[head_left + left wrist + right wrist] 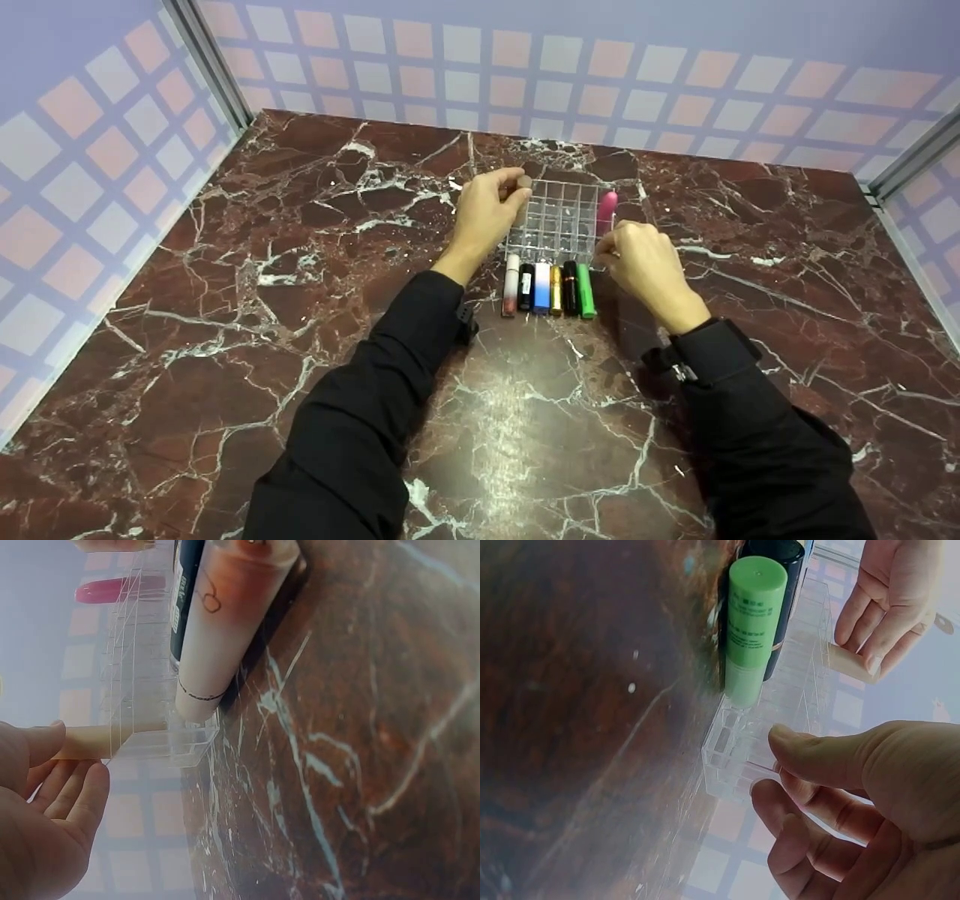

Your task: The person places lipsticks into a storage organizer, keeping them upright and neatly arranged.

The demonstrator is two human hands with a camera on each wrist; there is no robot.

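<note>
Starting at the left: left hand (484, 214) up at the far-left corner of the clear grid organizer (559, 221), fingers curled around a beige tube (523, 184) held at the organizer's top left edge; in the left wrist view the same beige tube (90, 741) pinched between thumb and fingers, lying against the organizer's clear wall (142, 690). Next along, standing on the marble desk (225, 300), the organizer with a pink tube (606, 210) upright in its right-hand column. Just in front of its near edge, a row of tubes lying side by side and touching: white-and-brown tube (511, 283), black tube (526, 286), blue-and-white tube (541, 286), gold tube (556, 289), second black tube (571, 286), green tube (586, 291). Furthest right, right hand (645, 262) at the organizer's near-right corner, thumb and fingertips (780, 799) pinching the clear edge (735, 757), green tube (748, 622) just beside.
</note>
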